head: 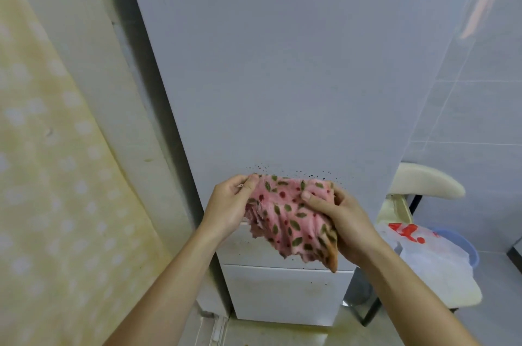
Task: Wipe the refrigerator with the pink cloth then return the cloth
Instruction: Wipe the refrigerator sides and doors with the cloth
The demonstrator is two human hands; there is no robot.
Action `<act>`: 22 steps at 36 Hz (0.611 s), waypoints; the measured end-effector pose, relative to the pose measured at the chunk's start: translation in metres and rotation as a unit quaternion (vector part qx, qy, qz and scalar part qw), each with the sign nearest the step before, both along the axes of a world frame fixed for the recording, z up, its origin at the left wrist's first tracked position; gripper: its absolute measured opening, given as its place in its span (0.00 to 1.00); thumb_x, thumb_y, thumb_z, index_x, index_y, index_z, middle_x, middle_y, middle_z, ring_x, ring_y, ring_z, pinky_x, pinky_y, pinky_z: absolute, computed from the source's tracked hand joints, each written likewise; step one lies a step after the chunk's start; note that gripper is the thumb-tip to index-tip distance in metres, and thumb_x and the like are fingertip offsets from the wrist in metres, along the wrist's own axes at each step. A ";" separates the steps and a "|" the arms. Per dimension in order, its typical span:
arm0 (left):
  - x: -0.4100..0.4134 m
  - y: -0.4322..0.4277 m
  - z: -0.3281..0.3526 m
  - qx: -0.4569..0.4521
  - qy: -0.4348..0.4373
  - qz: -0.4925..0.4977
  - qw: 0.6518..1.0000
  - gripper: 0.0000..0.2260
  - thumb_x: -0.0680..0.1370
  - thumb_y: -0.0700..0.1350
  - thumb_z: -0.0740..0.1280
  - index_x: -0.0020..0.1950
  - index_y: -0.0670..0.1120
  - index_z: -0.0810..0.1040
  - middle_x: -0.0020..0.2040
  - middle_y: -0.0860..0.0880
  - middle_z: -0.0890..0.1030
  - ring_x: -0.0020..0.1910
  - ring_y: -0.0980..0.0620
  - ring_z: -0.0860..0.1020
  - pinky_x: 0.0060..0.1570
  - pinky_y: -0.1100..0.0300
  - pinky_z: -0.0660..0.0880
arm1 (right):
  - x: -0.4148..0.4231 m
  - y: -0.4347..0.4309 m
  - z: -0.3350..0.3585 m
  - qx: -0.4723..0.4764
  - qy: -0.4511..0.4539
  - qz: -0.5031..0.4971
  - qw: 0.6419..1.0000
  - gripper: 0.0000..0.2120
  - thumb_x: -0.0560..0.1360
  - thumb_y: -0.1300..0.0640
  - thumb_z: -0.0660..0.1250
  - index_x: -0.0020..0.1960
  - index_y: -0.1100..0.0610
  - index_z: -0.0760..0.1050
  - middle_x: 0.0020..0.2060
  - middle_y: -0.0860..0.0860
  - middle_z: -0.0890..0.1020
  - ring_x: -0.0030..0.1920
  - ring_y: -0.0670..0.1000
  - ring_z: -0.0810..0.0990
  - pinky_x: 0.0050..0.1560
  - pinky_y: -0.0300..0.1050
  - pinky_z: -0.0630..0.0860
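Both hands are up in front of the tall white refrigerator (282,77), with the pink cloth with green leaves and red dots (285,218) bunched between them. The left hand (228,207) pinches the cloth's upper left corner between thumb and fingertips. The right hand (348,222) grips the other side, thumb pressed across the front and fingers curled round behind, and the rest of the fabric hangs crumpled below it. The cloth sits right about where the upper door meets the lower white drawer front (285,292) – can't tell if it's actually touching the door or just held in front of it.

There's a scatter of small dark specks (282,170) on the door just above the cloth, and a few more lower down.

Off to the right is a cream padded chair (426,182) with a white plastic bag with red print (429,252) on the seat and a light blue plastic basin (466,246) behind it. Yellow wall covering with white dots (42,176) runs down the left side – grey tiled wall (480,97) on the right.
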State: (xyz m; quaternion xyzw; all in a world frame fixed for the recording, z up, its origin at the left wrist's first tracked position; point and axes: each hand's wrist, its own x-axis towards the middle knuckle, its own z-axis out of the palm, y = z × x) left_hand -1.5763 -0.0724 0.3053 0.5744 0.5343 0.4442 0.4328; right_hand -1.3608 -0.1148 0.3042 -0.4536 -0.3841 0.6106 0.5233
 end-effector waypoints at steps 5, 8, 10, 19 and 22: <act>-0.041 0.042 -0.001 0.079 -0.011 0.118 0.990 0.05 0.85 0.43 0.65 0.52 0.49 0.80 0.44 0.47 0.86 0.40 0.47 0.86 0.36 0.56 0.80 | -0.027 0.012 0.015 0.046 0.099 -0.104 0.989 0.13 0.75 0.58 0.73 0.58 0.59 0.78 0.47 0.58 0.88 0.42 0.61 0.88 0.43 0.61 0.86; -0.080 0.073 -0.001 0.202 0.082 0.213 0.952 0.07 0.82 0.39 0.66 0.52 0.50 0.79 0.47 0.51 0.84 0.42 0.52 0.85 0.45 0.52 0.80 | -0.052 0.025 0.019 0.122 0.035 -0.214 0.968 0.07 0.80 0.57 0.71 0.52 0.58 0.74 0.34 0.56 0.81 0.27 0.62 0.81 0.23 0.52 0.76; -0.107 0.097 -0.001 0.291 0.144 0.272 0.906 0.08 0.80 0.37 0.65 0.56 0.46 0.80 0.52 0.49 0.82 0.47 0.50 0.82 0.49 0.52 0.79 | -0.073 0.041 0.019 0.213 -0.030 -0.254 0.943 0.07 0.81 0.54 0.72 0.51 0.53 0.74 0.38 0.56 0.79 0.31 0.62 0.80 0.29 0.54 0.75; -0.183 0.195 -0.035 0.544 0.303 0.295 0.725 0.20 0.79 0.36 0.64 0.71 0.35 0.69 0.71 0.37 0.67 0.73 0.35 0.66 0.76 0.41 0.62 | -0.135 0.160 -0.026 0.482 -0.475 -0.296 0.674 0.17 0.85 0.62 0.64 0.72 0.62 0.78 0.72 0.55 0.70 0.67 0.56 0.76 0.68 0.51 0.74; -0.191 0.210 -0.049 0.589 0.319 0.292 0.683 0.22 0.81 0.38 0.63 0.74 0.36 0.67 0.73 0.37 0.65 0.75 0.35 0.65 0.78 0.43 0.60 | -0.135 0.180 -0.045 0.506 -0.537 -0.403 0.542 0.17 0.83 0.59 0.69 0.71 0.56 0.79 0.71 0.54 0.72 0.68 0.54 0.72 0.64 0.55 0.69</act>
